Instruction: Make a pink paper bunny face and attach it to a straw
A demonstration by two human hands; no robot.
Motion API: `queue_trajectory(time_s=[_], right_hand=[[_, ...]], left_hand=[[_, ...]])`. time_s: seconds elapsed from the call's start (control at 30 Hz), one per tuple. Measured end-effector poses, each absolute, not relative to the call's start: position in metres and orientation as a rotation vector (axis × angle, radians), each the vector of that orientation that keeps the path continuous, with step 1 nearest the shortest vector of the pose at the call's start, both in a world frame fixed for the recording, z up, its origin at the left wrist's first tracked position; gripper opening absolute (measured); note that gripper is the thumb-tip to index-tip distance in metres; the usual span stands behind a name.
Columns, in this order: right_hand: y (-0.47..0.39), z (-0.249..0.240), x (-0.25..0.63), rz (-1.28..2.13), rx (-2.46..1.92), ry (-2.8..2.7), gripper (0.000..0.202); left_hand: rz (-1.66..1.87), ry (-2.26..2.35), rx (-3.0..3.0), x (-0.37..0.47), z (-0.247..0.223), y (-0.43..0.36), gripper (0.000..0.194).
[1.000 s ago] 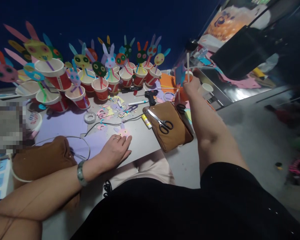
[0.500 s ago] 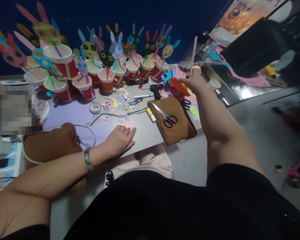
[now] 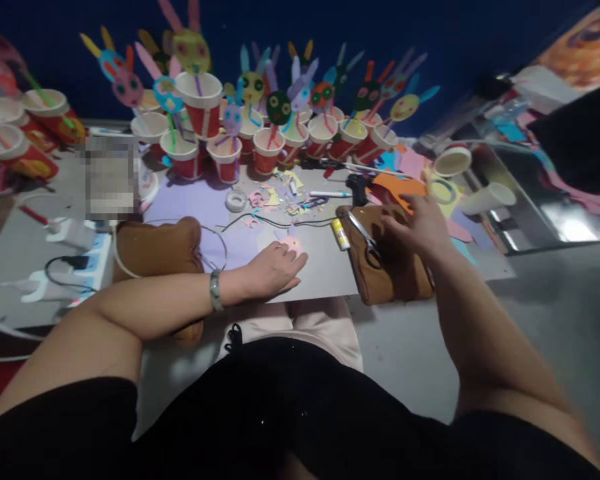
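Observation:
My left hand [image 3: 275, 270] rests on the table with its fingers laid out. Its fingertips touch a small pink paper rabbit head [image 3: 293, 245] with purple ears. My right hand [image 3: 417, 227] is raised over the right side of a brown pouch [image 3: 390, 283], fingers spread, and I see nothing in them. Scissors [image 3: 364, 237] with dark handles lie on that pouch, left of my right hand. Beside the pouch is a yellow glue stick [image 3: 340, 235]. Orange paper [image 3: 397, 190] lies just beyond my right fingers.
Red-and-white paper cups [image 3: 269, 152] holding paper rabbits on straws line the back. Paper scraps [image 3: 287, 193], a tape roll [image 3: 237, 199] and a black glue gun [image 3: 359, 190] lie mid-table. A second brown pouch [image 3: 155, 250] and a power strip [image 3: 97, 263] are left; a pale cup [image 3: 490, 199] lies right.
My right hand has come back toward me from the far right of the table, to above the brown pouch. The view has swung left. My left hand stays by the pink rabbit head.

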State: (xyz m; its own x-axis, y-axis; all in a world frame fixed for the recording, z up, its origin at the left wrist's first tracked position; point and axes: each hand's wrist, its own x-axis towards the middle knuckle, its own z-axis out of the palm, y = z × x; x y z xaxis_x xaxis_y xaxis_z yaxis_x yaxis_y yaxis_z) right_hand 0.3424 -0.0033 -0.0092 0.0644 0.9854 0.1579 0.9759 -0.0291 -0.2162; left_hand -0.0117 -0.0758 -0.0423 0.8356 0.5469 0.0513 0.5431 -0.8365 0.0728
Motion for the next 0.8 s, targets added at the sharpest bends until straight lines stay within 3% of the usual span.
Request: queue_trajectory(time_s=[0.37, 0.53, 0.63, 0.7, 0.8], right_hand=[[-0.074, -0.052, 0.352, -0.021, -2.147, -1.904, 0.074], [-0.093, -0.063, 0.339, -0.186, -1.936, -1.859, 0.061], [-0.105, -0.056, 0.298, -0.286, -1.636, -1.934, 0.04], [-0.108, -0.048, 0.258, -0.237, -1.386, -2.057, 0.022], [-0.101, -0.04, 0.189, 0.009, -1.06, -2.297, 0.012]], left_hand=[[0.311, 0.912, 3.073, -0.012, -0.045, -0.074, 0.041], [0.547, 0.706, 3.12, -0.012, -0.045, -0.073, 0.029], [0.545, 0.335, 3.081, -0.012, -0.038, -0.078, 0.036], [0.459, 0.049, 2.965, -0.01, -0.032, -0.085, 0.036], [0.324, -0.164, 2.745, -0.006, -0.027, -0.1, 0.034]])
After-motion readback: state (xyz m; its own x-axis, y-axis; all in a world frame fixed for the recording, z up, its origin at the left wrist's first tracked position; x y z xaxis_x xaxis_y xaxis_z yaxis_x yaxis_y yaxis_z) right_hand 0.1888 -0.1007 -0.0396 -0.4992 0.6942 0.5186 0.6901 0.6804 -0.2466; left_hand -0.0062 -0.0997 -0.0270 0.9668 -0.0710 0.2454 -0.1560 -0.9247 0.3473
